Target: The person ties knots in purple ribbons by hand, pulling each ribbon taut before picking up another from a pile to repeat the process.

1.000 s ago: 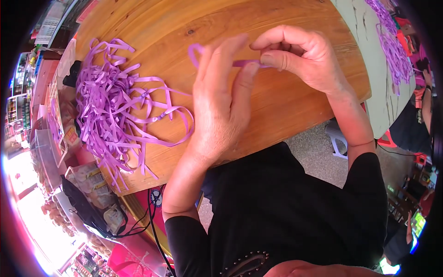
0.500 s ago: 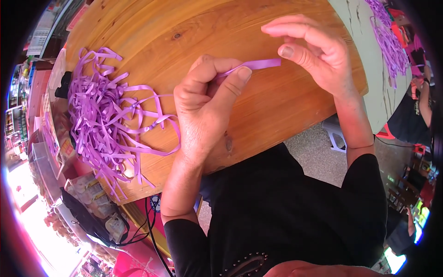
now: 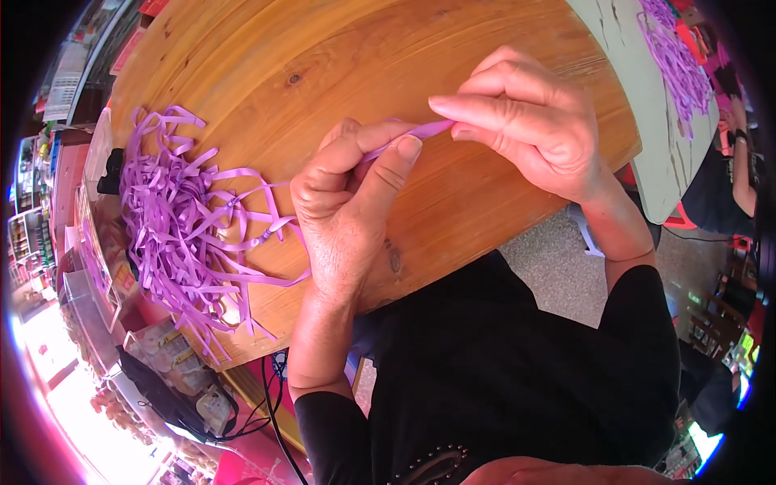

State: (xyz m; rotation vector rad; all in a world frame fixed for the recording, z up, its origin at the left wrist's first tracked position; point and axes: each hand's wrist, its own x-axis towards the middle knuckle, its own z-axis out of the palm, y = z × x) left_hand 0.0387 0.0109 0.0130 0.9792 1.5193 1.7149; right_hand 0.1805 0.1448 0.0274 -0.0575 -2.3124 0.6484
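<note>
Between my two hands runs a short stretch of narrow purple ribbon (image 3: pixel 426 129), held above the wooden table. My left hand (image 3: pixel 343 190) pinches it between thumb and bent forefinger. The thumb and fingertips of my right hand (image 3: pixel 525 121) close on its free end. Left of my left hand, a tangled heap of purple ribbons (image 3: pixel 174 214) lies along the table's left edge. Loose loops trail from that heap toward my left wrist, some with darker purple bands on them. Whether the held ribbon joins the heap is hidden behind my left hand.
The round-edged wooden table (image 3: pixel 323 48) spreads under my hands. A white marbled tabletop (image 3: pixel 618 48) adjoins it at the right, with another purple ribbon bundle (image 3: pixel 679 69) on it. Black cables (image 3: pixel 271 404) hang below the left edge. Another person's arm (image 3: pixel 740 162) shows at far right.
My right hand has moved left and down, and its open thumb and fingers have closed on the ribbon's end. My left hand has shifted slightly left and down, still pinching the ribbon.
</note>
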